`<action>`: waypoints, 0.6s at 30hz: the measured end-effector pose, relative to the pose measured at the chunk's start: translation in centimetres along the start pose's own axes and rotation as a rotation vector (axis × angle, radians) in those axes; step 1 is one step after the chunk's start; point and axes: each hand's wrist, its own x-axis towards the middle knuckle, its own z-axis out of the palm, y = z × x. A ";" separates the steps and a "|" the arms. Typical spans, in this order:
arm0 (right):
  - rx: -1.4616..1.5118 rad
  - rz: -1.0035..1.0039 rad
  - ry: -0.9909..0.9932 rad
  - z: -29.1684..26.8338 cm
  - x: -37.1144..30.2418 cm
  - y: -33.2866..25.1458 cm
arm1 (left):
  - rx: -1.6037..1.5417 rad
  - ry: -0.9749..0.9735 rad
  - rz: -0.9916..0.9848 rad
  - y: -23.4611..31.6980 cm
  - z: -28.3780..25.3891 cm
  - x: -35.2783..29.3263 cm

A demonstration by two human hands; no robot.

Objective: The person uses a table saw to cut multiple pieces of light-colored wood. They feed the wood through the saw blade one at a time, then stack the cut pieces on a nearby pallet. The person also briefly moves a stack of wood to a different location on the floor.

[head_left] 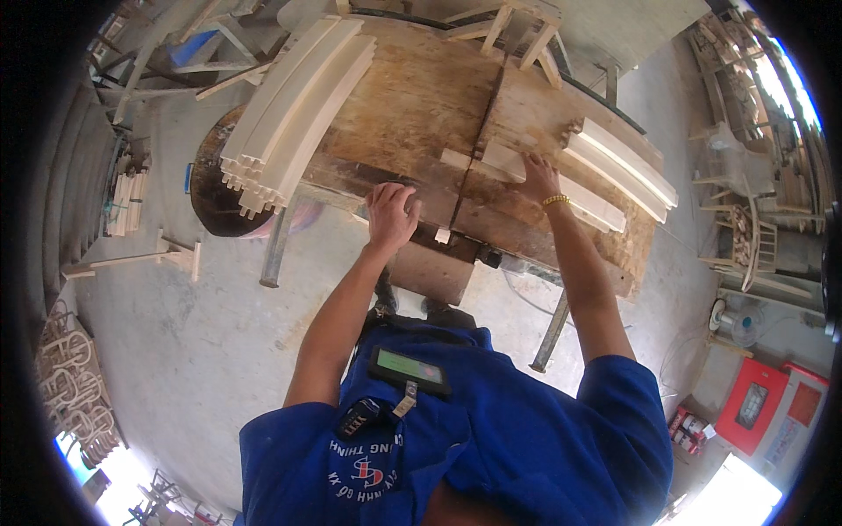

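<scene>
My right hand point(537, 181) reaches over a pale wooden strip point(502, 161) on the right part of a worn wooden worktable point(403, 79). Its fingers lie toward the strip's far side and the thumb toward the near side. My left hand point(390, 216) is at the table's near edge, fingers curled downward beside a dark bar point(368, 178); whatever is under them is hidden. Between my hands a dark slot point(474, 153) runs across the tabletop. A small pale block point(443, 235) sits at the slot's near end.
A stack of long, curved pale slats point(294, 114) lies at the table's left. More pale strips point(623, 171) lie at its right. Wooden trestles point(526, 35) stand beyond. Below the near edge is a brown panel point(432, 272); metal legs point(551, 333) reach the floor.
</scene>
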 end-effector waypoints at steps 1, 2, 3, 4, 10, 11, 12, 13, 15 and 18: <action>-0.009 0.004 -0.004 0.0 0.0 0.1 | 0.003 0.000 -0.002 0.1 0.0 0.0; -0.006 0.009 -0.011 0.0 0.1 0.2 | 0.006 0.000 -0.003 0.2 0.0 0.1; -0.004 0.013 -0.017 0.0 0.2 0.3 | 0.003 0.012 0.008 0.3 0.0 0.1; -0.001 0.016 -0.023 0.1 0.2 0.3 | -0.001 0.024 0.019 0.3 -0.1 0.1; -0.007 0.024 -0.010 0.3 0.2 0.2 | 0.007 0.030 0.022 0.3 -0.1 0.1; -0.004 0.027 -0.010 0.3 0.1 0.4 | 0.006 0.028 0.021 0.4 -0.1 0.2; 0.002 0.025 -0.010 0.2 0.2 0.2 | 0.007 0.025 0.020 0.3 -0.1 0.1; 0.008 0.022 -0.010 0.1 0.2 0.1 | 0.008 0.022 0.018 0.2 -0.1 0.1; -0.002 0.026 -0.016 0.0 0.2 0.0 | 0.011 0.021 0.019 0.1 -0.1 0.0; -0.008 0.040 -0.029 0.1 0.2 0.0 | 0.011 0.023 0.025 0.1 0.0 0.0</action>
